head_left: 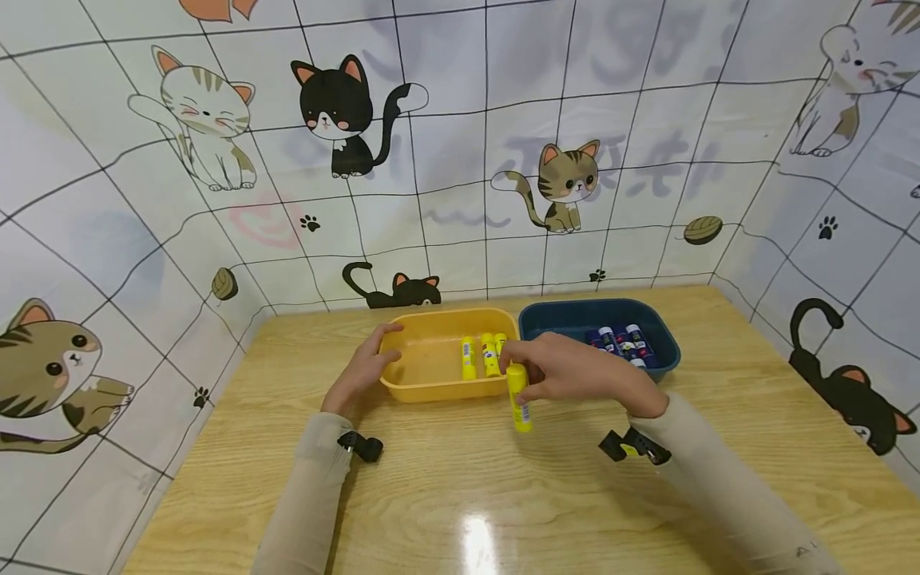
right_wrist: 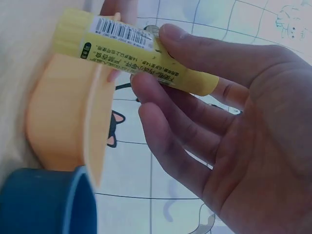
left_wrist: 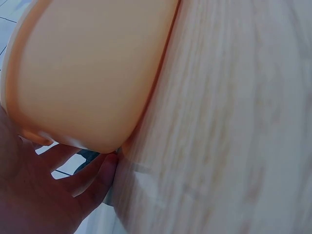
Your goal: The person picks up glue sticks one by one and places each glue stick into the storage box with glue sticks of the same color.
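My right hand (head_left: 557,367) pinches a yellow glue stick (head_left: 520,399) between thumb and fingers, in front of the orange-yellow bin (head_left: 424,391). Up close in the right wrist view, the glue stick (right_wrist: 122,48) shows a barcode and printed text, its length tilted across the fingers. At the bin's left end, my left hand (head_left: 364,369) grips the rim. From the left wrist, that hand's fingers (left_wrist: 92,180) lie against the outside of the bin (left_wrist: 87,73). Several more yellow glue sticks (head_left: 469,358) stand or lean inside the bin's right half.
A dark blue bin (head_left: 549,315) stands right beside the orange-yellow one, with several dark purple-blue tubes with white ends (head_left: 625,343) in it. Both sit on a wooden table (head_left: 431,479) near the cat-patterned cloth wall (head_left: 460,160), which also rises on both sides.
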`<action>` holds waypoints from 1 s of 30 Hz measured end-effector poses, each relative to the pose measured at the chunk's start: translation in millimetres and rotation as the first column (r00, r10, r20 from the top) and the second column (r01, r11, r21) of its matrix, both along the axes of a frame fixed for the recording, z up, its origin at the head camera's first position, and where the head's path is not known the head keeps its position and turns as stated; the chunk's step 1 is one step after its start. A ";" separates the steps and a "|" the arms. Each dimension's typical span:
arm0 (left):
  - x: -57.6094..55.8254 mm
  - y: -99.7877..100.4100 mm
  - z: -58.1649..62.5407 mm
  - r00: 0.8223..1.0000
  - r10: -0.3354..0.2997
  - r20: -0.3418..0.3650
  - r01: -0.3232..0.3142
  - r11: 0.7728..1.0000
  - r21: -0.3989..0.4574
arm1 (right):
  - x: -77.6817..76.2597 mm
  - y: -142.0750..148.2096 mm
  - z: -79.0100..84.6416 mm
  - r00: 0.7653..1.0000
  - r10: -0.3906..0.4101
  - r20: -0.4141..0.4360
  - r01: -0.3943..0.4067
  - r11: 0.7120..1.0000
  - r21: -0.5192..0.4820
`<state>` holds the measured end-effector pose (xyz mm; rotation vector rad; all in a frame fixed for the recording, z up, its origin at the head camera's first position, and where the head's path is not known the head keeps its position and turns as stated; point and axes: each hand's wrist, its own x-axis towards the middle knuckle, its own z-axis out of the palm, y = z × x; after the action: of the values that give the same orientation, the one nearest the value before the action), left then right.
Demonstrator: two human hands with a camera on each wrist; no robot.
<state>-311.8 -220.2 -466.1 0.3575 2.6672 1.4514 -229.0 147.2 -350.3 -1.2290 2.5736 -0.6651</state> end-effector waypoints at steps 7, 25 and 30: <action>0.4 -0.6 0.8 1.000 -0.001 0.000 0.001 1.000 0.002 | -23.6 -18.2 18.1 0.997 0.002 -0.083 -0.004 1.000 -0.019; 0.5 0.8 1.1 1.000 -0.008 -0.016 0.008 1.000 0.009 | -78.4 -73.3 34.4 1.000 0.017 -0.025 -0.017 1.000 0.012; 0.5 0.5 1.2 1.000 -0.003 -0.017 0.004 1.000 0.010 | -90.6 -86.5 27.4 0.995 -0.014 0.103 0.009 0.999 0.044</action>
<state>-311.2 -219.8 -464.9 0.3770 2.6721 1.4680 -319.6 60.7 -322.9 -1.1368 2.4990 -0.6536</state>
